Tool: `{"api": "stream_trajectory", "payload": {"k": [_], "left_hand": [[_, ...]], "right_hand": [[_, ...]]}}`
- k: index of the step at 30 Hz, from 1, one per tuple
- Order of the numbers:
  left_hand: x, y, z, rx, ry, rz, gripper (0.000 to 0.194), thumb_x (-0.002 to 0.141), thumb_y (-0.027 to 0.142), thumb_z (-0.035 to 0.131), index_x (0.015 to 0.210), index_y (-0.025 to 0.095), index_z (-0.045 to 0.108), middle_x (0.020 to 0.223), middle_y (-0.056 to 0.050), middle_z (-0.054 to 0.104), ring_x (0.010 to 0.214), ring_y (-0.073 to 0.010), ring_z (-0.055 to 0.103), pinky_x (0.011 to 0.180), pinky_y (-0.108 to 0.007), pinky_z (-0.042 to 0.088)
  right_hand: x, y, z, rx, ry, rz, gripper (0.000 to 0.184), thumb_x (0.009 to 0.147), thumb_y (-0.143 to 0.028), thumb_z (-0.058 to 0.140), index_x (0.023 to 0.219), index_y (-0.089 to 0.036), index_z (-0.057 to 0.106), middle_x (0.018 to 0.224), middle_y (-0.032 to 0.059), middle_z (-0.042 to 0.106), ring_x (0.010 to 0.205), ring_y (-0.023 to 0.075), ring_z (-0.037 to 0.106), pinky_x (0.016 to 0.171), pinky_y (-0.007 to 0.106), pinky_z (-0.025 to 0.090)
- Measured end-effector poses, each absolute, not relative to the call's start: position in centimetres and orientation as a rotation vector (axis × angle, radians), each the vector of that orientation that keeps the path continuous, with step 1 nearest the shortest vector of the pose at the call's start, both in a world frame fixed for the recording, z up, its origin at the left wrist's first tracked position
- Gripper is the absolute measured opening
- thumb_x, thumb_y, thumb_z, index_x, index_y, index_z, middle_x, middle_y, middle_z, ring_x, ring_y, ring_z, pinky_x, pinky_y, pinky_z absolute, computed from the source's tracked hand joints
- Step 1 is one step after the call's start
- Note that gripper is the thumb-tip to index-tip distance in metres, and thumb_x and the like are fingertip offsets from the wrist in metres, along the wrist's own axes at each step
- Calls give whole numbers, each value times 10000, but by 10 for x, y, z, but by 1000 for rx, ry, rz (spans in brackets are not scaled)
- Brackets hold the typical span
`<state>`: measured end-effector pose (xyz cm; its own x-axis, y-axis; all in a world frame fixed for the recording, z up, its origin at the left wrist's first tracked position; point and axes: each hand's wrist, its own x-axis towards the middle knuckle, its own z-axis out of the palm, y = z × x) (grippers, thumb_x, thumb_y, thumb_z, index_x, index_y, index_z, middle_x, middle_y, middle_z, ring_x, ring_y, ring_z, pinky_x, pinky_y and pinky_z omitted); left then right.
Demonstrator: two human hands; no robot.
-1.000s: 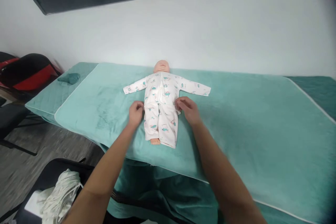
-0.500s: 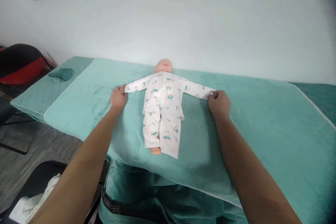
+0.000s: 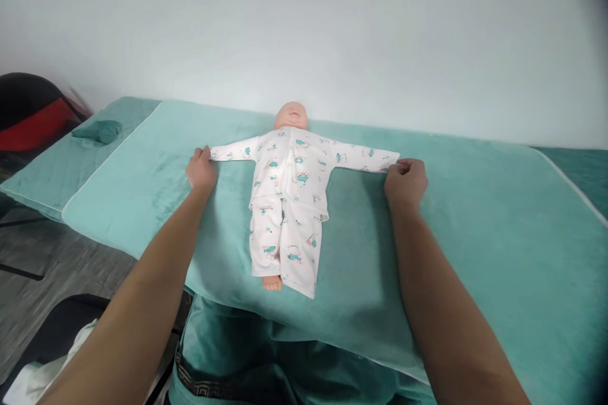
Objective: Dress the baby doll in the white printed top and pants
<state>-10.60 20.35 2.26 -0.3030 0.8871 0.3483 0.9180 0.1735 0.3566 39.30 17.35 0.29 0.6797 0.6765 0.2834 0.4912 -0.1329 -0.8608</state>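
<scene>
A baby doll (image 3: 291,116) lies on its back on the green-covered bed, its head toward the wall. It wears a white printed long-sleeved top (image 3: 304,164) and matching trousers (image 3: 297,250); one bare foot shows below the left trouser leg, while the other leg's end is covered by cloth. Both sleeves are spread out sideways. My left hand (image 3: 201,169) pinches the end of the left sleeve (image 3: 232,150). At the far end of the right sleeve (image 3: 363,157), my right hand (image 3: 407,183) has its fingers closed at the cuff's lower corner. No doll hands show.
The bed (image 3: 475,234) runs along a white wall, with a face hole (image 3: 98,131) at its left end. A black and red chair (image 3: 35,117) stands beyond that end. Below my left arm is a dark seat (image 3: 57,326) with white cloth (image 3: 45,373).
The right sleeve is drawn out straighter and flatter, with my right hand slightly farther outward at its cuff. My left hand still holds its sleeve end. The camera view has shifted slightly.
</scene>
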Motion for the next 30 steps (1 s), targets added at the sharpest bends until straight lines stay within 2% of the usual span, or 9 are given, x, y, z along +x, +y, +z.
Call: {"api": "stream_trajectory", "payload": {"k": [4,9,12,14,16,19,21,25,30], "left_hand": [[-107,204,23,-1768,-2389,-830,432,967,148,390,1288,266,653,1225,-133,616,1063,-300,595,815,-375,408],[-108,205,23,-1770,-2394,-769,417,943,134,411,1221,260,695,1207,-139,622,1114,-315,572,844,-399,434],[-108,206,23,-1783,-2408,-789,395,936,147,443,1208,259,707,1261,-136,601,1114,-314,573,854,-400,442],[-108,206,22,-1780,-2402,-787,405,930,149,448,1224,262,702,1310,-128,585,1102,-302,583,844,-390,443],[-109,207,21,-1775,-2390,-776,416,930,156,447,1244,267,696,1347,-121,574,1092,-289,590,829,-379,444],[-111,209,18,-1780,-2382,-789,413,926,154,455,1242,263,696,1336,-120,583,1111,-291,588,830,-372,448],[-113,210,16,-1782,-2376,-841,394,924,146,459,1215,252,703,1305,-123,592,1126,-298,585,851,-375,452],[-113,208,16,-1758,-2343,-1071,339,928,152,473,1172,218,699,1300,-131,563,1100,-292,601,893,-382,460],[-107,184,23,-1512,-2338,-1570,434,806,-9,467,1151,179,652,1299,-113,523,1082,-208,594,943,-332,457]], "right_hand": [[394,173,0,-1924,-958,117,156,803,-131,585,911,-242,563,803,16,590,754,201,512,762,349,392],[390,171,-2,-2051,-988,95,218,747,-190,627,966,-200,631,943,82,643,862,255,576,850,411,456],[389,170,-4,-2030,-1155,-31,448,710,-167,589,1153,-140,650,1254,188,611,1104,304,580,985,448,457],[390,170,-6,-1921,-1360,-158,576,717,-125,535,1286,-125,628,1413,206,552,1263,308,532,1078,456,424],[391,173,-11,-1809,-1594,-167,560,766,-103,479,1294,-149,660,1419,172,599,1300,294,537,1112,459,418],[393,179,-17,-1801,-1747,-46,503,827,-124,434,1242,-162,717,1289,148,717,1205,289,624,1072,459,471],[395,182,-20,-1856,-1725,-7,509,833,-145,434,1253,-154,722,1269,156,732,1168,301,650,1041,467,496],[393,178,-20,-1876,-1657,-68,516,845,-160,431,1282,-121,703,1331,183,699,1233,332,625,1074,516,481],[371,136,-17,-1796,-1597,-116,534,861,-154,468,1367,-86,624,1501,218,556,1405,330,503,1169,546,417]]}}
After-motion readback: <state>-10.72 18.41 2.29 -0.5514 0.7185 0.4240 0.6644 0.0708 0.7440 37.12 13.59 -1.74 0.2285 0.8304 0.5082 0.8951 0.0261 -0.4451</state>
